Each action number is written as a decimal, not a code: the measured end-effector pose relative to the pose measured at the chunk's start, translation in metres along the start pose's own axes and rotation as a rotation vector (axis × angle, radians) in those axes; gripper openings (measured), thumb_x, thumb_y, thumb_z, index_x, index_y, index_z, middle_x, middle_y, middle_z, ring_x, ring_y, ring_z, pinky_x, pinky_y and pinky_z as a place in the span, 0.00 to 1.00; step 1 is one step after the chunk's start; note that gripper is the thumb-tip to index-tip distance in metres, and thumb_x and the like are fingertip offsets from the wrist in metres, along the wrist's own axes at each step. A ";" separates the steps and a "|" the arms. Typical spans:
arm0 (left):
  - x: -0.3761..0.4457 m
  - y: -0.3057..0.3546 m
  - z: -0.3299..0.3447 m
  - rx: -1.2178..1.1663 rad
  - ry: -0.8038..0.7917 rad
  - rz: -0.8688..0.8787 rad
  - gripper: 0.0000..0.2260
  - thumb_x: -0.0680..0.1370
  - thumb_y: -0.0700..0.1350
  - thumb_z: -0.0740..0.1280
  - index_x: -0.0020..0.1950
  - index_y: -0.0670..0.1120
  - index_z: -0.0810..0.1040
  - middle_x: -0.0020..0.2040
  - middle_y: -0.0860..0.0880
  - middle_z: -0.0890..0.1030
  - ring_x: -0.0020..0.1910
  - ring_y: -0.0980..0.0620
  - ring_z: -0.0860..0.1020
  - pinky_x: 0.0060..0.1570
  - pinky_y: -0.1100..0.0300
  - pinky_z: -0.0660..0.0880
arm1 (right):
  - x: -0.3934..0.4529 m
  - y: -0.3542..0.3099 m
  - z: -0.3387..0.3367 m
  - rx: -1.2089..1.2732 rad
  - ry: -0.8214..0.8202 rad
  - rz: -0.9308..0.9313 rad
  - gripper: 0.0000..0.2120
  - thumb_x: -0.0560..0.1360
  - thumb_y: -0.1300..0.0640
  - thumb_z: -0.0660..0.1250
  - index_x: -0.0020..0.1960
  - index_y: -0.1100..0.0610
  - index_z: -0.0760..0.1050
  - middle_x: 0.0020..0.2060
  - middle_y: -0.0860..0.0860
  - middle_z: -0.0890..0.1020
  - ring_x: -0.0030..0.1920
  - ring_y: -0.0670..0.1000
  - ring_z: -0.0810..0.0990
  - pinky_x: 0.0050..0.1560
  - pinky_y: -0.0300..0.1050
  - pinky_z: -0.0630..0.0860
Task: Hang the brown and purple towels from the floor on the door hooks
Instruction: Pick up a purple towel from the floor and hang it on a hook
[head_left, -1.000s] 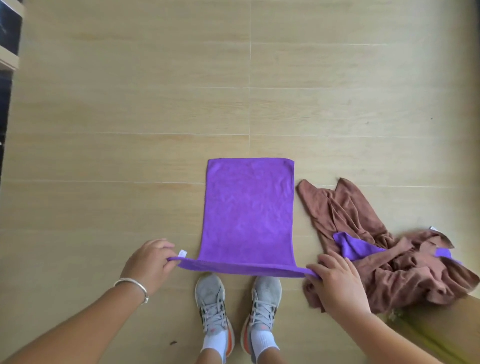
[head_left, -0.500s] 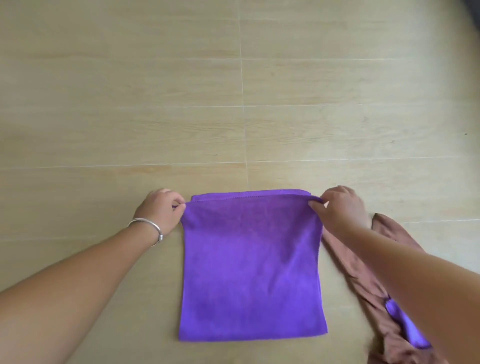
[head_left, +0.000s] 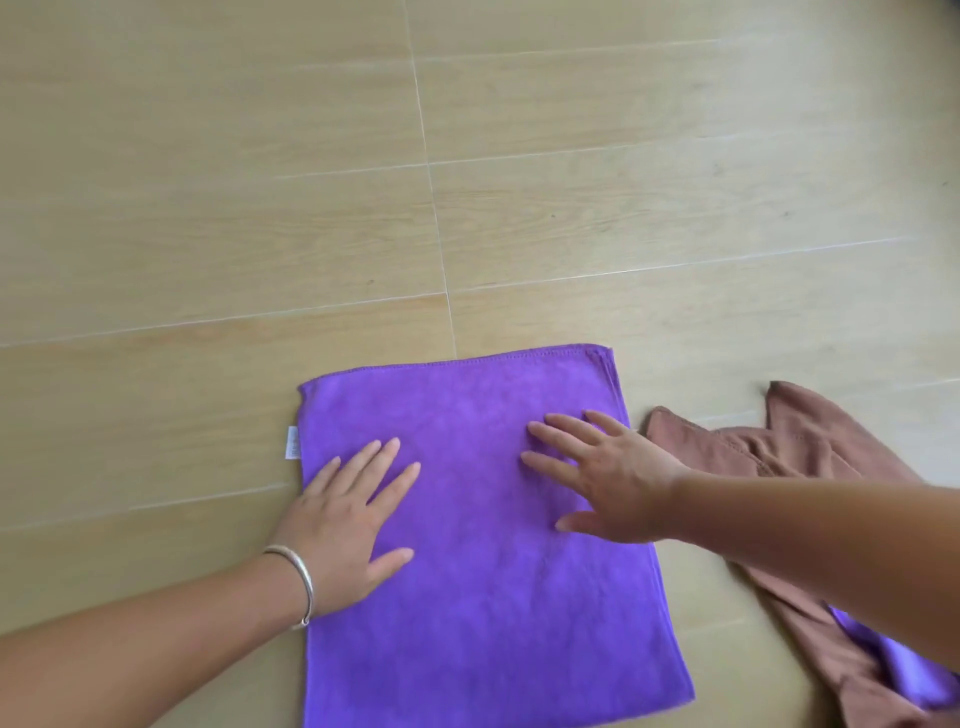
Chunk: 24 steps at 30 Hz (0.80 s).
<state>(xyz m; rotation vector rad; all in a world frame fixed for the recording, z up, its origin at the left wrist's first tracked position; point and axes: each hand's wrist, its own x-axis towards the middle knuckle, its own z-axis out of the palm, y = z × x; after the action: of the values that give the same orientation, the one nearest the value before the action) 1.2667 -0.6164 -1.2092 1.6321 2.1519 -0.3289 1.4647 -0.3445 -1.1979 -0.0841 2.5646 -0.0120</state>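
On the pale wood-look tiled floor (head_left: 208, 234), the left hand (head_left: 343, 514), a thin silver bangle (head_left: 301, 577) on its wrist, lies flat with fingers spread on the left part of the folded purple microfibre towel (head_left: 493, 597), near a small white label (head_left: 293, 442) at the towel's left edge. The right hand (head_left: 608, 473) rests flat and spread on the towel's upper right part. Just beside the towel's right edge lies the crumpled brown towel (head_left: 789, 441), with a bit of another purple cloth (head_left: 904, 670) showing among its folds.

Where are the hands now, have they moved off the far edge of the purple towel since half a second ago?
Yes. Both have come back toward the person: the left hand and right hand now lie flat on the purple towel, short of its far edge.
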 end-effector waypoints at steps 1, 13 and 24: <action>0.001 -0.001 0.002 0.010 0.015 -0.003 0.38 0.74 0.67 0.57 0.78 0.55 0.45 0.78 0.49 0.43 0.77 0.49 0.45 0.73 0.47 0.52 | 0.003 0.001 0.005 0.023 0.028 0.041 0.37 0.76 0.30 0.46 0.78 0.45 0.41 0.78 0.51 0.41 0.77 0.53 0.41 0.76 0.56 0.44; 0.046 -0.035 -0.041 0.130 -0.095 -0.159 0.30 0.81 0.60 0.49 0.77 0.55 0.36 0.78 0.48 0.36 0.77 0.50 0.41 0.73 0.46 0.52 | 0.073 0.015 -0.048 0.232 0.110 0.279 0.32 0.79 0.42 0.58 0.78 0.46 0.48 0.78 0.51 0.47 0.77 0.51 0.47 0.75 0.50 0.49; -0.021 0.004 0.025 0.169 -0.091 0.238 0.37 0.74 0.72 0.44 0.76 0.58 0.33 0.76 0.46 0.31 0.75 0.44 0.31 0.66 0.28 0.38 | 0.001 -0.035 0.033 0.043 0.239 -0.115 0.32 0.77 0.34 0.55 0.76 0.49 0.61 0.76 0.55 0.61 0.75 0.57 0.61 0.71 0.60 0.57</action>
<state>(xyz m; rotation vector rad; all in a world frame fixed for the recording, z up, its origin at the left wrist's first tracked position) 1.2800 -0.6443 -1.2210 1.9048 1.8818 -0.5115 1.4836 -0.3789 -1.2253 -0.2257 2.7932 -0.1276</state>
